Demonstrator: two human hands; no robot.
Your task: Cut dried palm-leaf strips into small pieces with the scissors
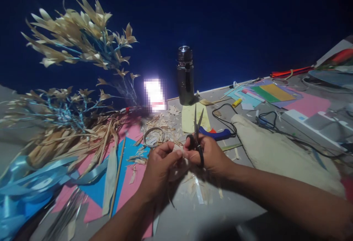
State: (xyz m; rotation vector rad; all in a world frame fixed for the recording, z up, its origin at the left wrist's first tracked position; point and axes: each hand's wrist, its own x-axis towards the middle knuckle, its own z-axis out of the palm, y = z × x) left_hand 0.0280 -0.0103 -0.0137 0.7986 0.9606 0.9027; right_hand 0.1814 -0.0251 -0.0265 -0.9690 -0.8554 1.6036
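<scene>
A dark flask (185, 83) stands just behind a yellow sheet (188, 118), with a cream cloth bundle (284, 156) to their right.

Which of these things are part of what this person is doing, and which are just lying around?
In hand or probably related:
- pale piece, between the fingertips of the left hand and right hand
- scissors, held in the right hand
- pale scraps nearby

Apparently just lying about:
- dark flask
- cream cloth item

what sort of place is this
Probably a craft work surface: scissors in the right hand, coloured paper sheets, blue ribbon and scattered dry scraps suggest handmade decorations.
</scene>
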